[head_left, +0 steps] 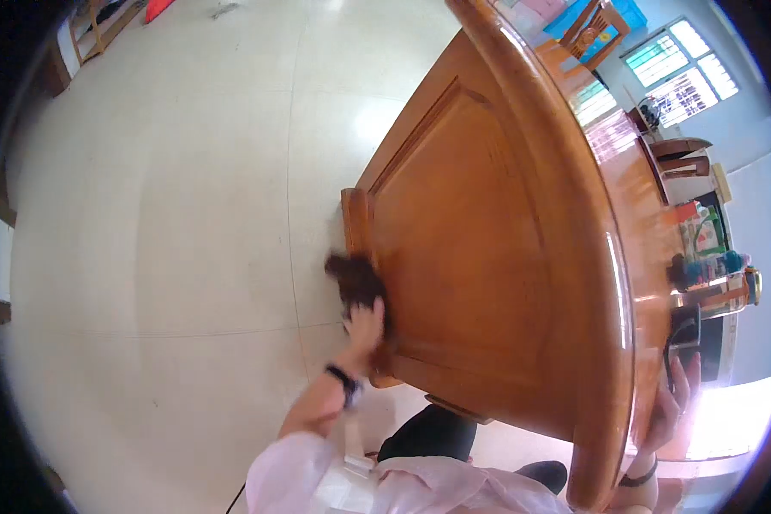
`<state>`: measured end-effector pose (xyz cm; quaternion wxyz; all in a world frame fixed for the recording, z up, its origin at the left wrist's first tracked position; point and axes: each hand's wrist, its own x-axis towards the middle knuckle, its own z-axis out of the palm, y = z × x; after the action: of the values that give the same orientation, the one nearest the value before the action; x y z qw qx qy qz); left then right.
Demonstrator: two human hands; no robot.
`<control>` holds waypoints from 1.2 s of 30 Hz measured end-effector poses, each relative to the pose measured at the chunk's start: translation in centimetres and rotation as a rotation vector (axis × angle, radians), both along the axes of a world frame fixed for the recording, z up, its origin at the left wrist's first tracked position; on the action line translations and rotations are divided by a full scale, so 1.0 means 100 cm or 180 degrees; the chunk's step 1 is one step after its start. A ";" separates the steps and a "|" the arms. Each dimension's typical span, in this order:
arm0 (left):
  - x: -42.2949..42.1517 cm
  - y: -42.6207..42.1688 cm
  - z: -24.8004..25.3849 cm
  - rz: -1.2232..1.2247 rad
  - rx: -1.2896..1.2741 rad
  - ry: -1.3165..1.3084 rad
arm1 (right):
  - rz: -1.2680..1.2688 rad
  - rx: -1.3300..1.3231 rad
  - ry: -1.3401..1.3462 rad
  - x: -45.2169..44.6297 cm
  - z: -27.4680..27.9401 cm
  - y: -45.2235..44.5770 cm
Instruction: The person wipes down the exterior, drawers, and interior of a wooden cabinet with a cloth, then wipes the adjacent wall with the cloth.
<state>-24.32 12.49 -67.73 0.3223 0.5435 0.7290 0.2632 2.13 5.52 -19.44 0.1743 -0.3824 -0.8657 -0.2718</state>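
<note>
My left hand [366,327] reaches down beside the wooden desk [480,231], a watch-like dark band on its wrist. Its fingers press on a dark brown cloth [355,278], bunched and smeared by motion, against the low edge of the desk's side panel. At the far right, my right hand [678,396] rests by the tabletop's near corner with its fingers stretched out. Just beyond its fingertips is a black glossy object [684,330] whose kind I cannot make out; whether they touch is unclear.
Pale tiled floor [171,223] spreads to the left. Jars and small items [702,274] stand on the desktop. A carved wooden chair [593,34] is at the far side, near a barred window [681,73]. The desk's thick rounded rim juts out between my arms.
</note>
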 end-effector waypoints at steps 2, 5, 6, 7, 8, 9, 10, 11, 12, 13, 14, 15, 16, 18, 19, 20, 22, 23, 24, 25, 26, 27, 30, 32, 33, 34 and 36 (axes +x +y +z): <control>0.020 -0.039 0.051 0.0182 -0.0142 -0.0898 | -0.0138 -0.0156 -0.0041 0.001 0.002 -0.003; 0.009 -0.032 0.144 0.0311 0.1113 -0.1732 | -0.0096 -0.0186 -0.0007 -0.010 0.003 0.000; 0.000 -0.017 0.161 0.0116 0.1365 -0.1484 | -0.0078 -0.0176 -0.0020 -0.011 0.003 -0.002; -0.007 0.007 0.173 -0.0078 0.1647 -0.1232 | -0.0004 -0.0040 0.0026 -0.001 -0.002 0.000; -0.005 0.039 0.169 0.0639 0.1706 -0.1598 | -0.0011 -0.0032 0.0010 -0.001 -0.004 -0.001; -0.026 0.066 0.168 0.0554 0.1328 -0.2285 | -0.0029 -0.0066 0.0002 -0.002 -0.002 -0.002; -0.032 0.067 0.153 0.0555 0.1350 -0.2297 | -0.0033 -0.0086 0.0001 -0.004 0.000 -0.001; -0.034 0.067 0.130 0.0855 0.0958 -0.2281 | -0.0065 -0.0018 -0.0019 -0.010 0.000 -0.001; -0.038 0.070 0.107 0.1180 0.0587 -0.2243 | 0.0042 0.0010 0.0054 -0.016 0.000 0.001; -0.032 0.058 0.077 0.1211 0.0494 -0.1932 | -0.0009 0.0009 0.0028 -0.012 0.001 0.001; -0.020 0.037 0.045 0.1231 0.0393 -0.1622 | -0.0074 0.0010 0.0003 -0.008 0.001 0.000; -0.013 0.025 0.016 0.1120 0.0509 -0.1732 | 0.0035 -0.0101 0.0171 -0.015 0.001 0.001; -0.019 0.018 0.020 0.0985 0.0614 -0.1852 | 0.0052 -0.0071 0.0190 -0.012 0.000 0.001; -0.049 0.038 0.044 0.0949 -0.0243 -0.1823 | 0.0075 -0.0077 0.0075 0.000 -0.001 0.002; -0.072 0.059 0.058 0.1224 0.0260 -0.2249 | -0.0008 -0.0133 -0.0062 -0.017 0.004 0.000; -0.086 0.081 0.075 0.1595 0.0693 -0.2234 | -0.0043 -0.0182 -0.0080 -0.011 0.001 -0.001; -0.119 0.145 0.049 0.1235 0.1468 -0.1445 | -0.0136 0.0063 -0.0206 0.002 -0.001 0.001; -0.131 0.188 0.011 0.1166 0.0696 -0.1557 | -0.0168 0.0138 -0.0262 0.003 -0.001 0.004; -0.132 0.202 0.012 0.0938 0.0157 -0.0970 | -0.0200 0.0213 -0.0316 0.005 -0.002 0.006; -0.112 0.194 0.005 0.1138 0.0056 -0.0846 | -0.0118 0.0125 -0.0323 0.000 0.002 0.005; -0.092 0.185 0.003 0.1345 -0.0034 -0.0713 | -0.0044 -0.0037 -0.0269 0.009 0.004 0.004; -0.087 0.179 -0.009 0.1303 -0.0096 -0.0705 | 0.0028 -0.0200 -0.0212 0.017 0.007 0.004; -0.077 0.135 -0.025 0.0461 -0.0020 -0.0720 | 0.0006 -0.0111 -0.0121 0.004 0.003 0.006; -0.058 0.064 -0.025 -0.0241 -0.0089 -0.0400 | 0.0100 -0.0008 -0.0324 -0.003 0.005 0.009; -0.041 0.025 -0.035 -0.0324 0.0115 -0.0239 | 0.0099 -0.0060 -0.0202 -0.007 0.006 0.008; -0.025 -0.016 -0.046 -0.0371 0.0361 -0.0070 | 0.0104 -0.0112 -0.0083 -0.010 0.006 0.006; 0.008 -0.082 -0.062 -0.0376 0.0496 0.0016 | 0.0193 -0.0109 0.0093 -0.014 0.006 0.007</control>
<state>-23.51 4.28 -73.96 0.2922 0.6097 0.6738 0.2983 0.72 6.18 -18.84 0.1886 -0.3628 -0.8788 -0.2459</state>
